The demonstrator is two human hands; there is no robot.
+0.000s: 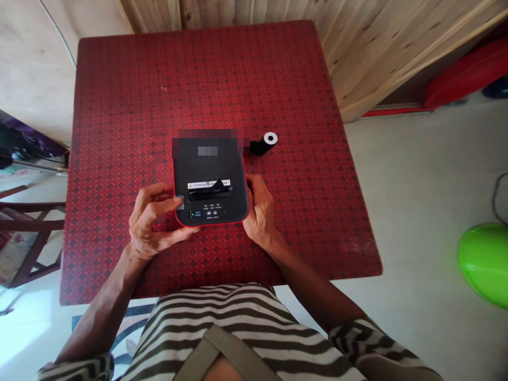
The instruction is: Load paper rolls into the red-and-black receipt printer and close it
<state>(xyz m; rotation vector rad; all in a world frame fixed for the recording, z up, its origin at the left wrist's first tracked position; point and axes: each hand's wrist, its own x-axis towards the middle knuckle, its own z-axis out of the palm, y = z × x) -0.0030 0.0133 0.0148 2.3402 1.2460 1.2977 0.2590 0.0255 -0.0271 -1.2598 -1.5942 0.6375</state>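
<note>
A black, red-edged small printer point(210, 180) lies flat in the middle of the red patterned table point(130, 121). My left hand point(153, 222) grips its near left corner, with the thumb under the front edge and a finger on a grey button. My right hand point(260, 211) is curled against the printer's right side. A black paper roll with a white core end point(265, 143) lies on the table just beyond the printer's far right corner, touched by neither hand.
Wooden planks point(377, 47) lean behind the table at the upper right. A dark wooden chair point(24, 233) stands at the left. A bright green round object point(486, 259) sits on the floor at the right, a red object point(464, 74) farther back.
</note>
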